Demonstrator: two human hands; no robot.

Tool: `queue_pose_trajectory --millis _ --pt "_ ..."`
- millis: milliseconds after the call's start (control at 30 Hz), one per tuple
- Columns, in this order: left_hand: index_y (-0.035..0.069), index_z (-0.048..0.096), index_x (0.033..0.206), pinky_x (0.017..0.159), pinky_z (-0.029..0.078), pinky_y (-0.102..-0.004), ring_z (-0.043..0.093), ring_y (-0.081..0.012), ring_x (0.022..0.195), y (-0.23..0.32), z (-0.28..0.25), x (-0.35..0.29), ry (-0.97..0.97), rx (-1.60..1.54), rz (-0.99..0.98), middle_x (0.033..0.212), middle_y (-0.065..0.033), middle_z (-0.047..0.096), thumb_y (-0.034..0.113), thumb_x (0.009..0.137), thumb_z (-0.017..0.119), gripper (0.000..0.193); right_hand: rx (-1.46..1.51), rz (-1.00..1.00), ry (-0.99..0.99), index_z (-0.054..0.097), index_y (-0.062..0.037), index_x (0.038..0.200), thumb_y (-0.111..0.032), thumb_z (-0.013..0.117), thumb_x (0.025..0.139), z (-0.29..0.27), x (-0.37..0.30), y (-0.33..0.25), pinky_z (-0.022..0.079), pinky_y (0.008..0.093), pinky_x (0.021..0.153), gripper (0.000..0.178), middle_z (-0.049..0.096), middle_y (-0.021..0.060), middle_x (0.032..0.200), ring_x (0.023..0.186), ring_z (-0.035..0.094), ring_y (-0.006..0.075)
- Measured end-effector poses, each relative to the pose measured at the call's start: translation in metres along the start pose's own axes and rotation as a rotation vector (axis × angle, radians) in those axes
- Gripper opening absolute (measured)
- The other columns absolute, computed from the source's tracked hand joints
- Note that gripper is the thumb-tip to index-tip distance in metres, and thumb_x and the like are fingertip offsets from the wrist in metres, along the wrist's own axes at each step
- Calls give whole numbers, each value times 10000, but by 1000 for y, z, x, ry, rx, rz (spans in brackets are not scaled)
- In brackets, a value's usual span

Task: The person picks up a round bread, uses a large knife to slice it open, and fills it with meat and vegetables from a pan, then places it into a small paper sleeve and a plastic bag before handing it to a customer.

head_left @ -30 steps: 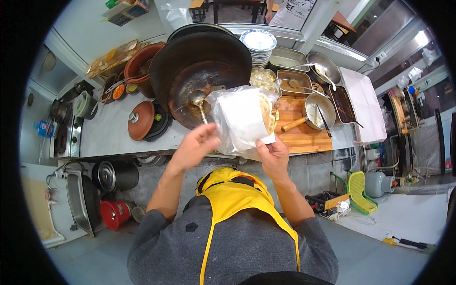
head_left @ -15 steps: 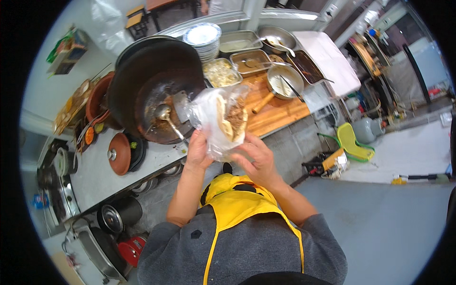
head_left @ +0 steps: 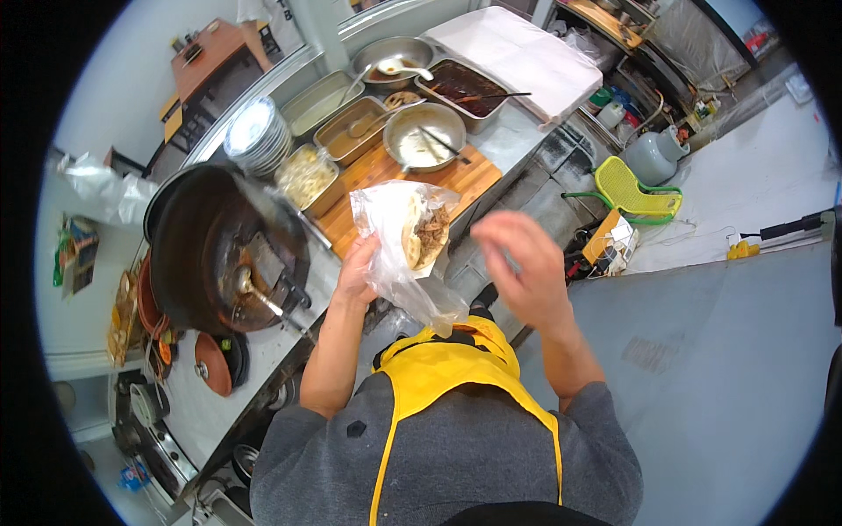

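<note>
A clear plastic bag (head_left: 421, 302) with a stuffed flatbread sandwich (head_left: 410, 237) in its upper part is in my left hand (head_left: 358, 270). The fingers are closed on the bag's left side, and shredded brown meat filling shows between the bread halves. My right hand (head_left: 526, 272) is off to the right, apart from the bag, with thumb and fingers spread and nothing in them; it is slightly blurred. Beyond the sandwich lies a wooden cutting board (head_left: 478, 175), bearing a round metal pan (head_left: 403, 140) with dark chopsticks in it.
On the left, a big dark pot (head_left: 180, 254) lies tilted with a ladle (head_left: 259, 294) inside. Stacked plates (head_left: 259, 145), a tray of pale chopped food (head_left: 307, 180) and a tray of dark sauce (head_left: 469, 88) line the counter. A yellow-green chair (head_left: 636, 188) stands right.
My right hand has let go of the bag and moved right. My left hand still holds the bagged sandwich. The view has turned rightward, so the counter appears shifted left.
</note>
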State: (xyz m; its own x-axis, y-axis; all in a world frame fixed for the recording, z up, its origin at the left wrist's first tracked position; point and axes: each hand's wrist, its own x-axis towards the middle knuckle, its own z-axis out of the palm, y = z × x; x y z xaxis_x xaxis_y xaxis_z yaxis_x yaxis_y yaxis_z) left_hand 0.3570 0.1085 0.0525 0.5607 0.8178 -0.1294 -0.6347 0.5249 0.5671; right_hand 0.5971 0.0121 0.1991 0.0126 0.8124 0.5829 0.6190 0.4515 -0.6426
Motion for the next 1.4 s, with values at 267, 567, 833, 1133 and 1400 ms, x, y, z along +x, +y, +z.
queue_pose_trajectory --millis 267,567,833,1133,1400 --pt "-45 479 1342 936 540 -388 646 -239 1091 -85 89 131 -64 91 -127 1272 -149 612 185 1005 511 410 2 112 44 677 -17 975 -7 650 845 -91 32 162 504 308 729 133 637 94 945 838 636 232" --pt "24 525 1288 766 578 -346 689 -194 868 -170 142 284 -10 42 -413 1033 -95 691 233 1021 502 340 561 558 478 653 9 956 -79 576 959 -203 50 276 441 222 602 117 614 22 830 688 550 71" --pt "-20 484 1331 942 534 -425 645 -265 1090 -217 197 438 -171 -54 -495 1247 -145 622 259 1032 474 409 345 585 385 628 -36 1128 -135 631 928 -278 76 333 435 210 586 223 605 0 868 641 519 50" --pt "-27 482 1331 990 503 -420 620 -266 1138 -221 266 629 -335 -69 -419 1275 -157 607 277 1044 438 421 -223 498 -134 576 -65 910 -124 695 826 -303 149 399 483 339 540 157 586 78 847 601 615 231" --pt "-14 528 1271 895 543 -349 658 -190 1017 -228 276 705 -215 169 -321 1165 -110 654 246 1030 492 356 -340 490 169 624 -62 984 -53 647 798 -353 262 507 496 374 596 188 605 94 798 644 617 285"
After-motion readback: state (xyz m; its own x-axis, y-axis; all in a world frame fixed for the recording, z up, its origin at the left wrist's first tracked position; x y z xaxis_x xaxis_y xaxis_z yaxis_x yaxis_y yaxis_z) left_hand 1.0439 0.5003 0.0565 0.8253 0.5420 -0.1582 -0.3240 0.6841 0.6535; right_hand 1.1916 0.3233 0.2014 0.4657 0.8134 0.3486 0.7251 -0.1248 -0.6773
